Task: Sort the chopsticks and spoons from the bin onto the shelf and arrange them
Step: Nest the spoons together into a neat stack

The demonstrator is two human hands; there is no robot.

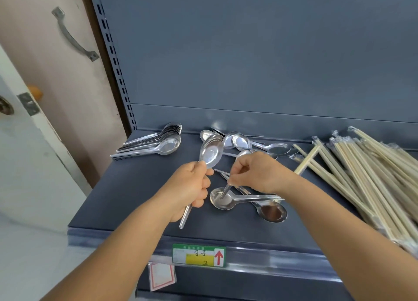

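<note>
Left hand grips a spoon mid-frame above the shelf, right hand pinches another's handle, chopsticks lie right, and the price label at bottom centre seemingly reads "2".

A door handle on the door; green price label.

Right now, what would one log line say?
left hand: holds spoon | right hand: pinches spoon handle | neat spoon stack: shelf left | chopsticks: right
</note>
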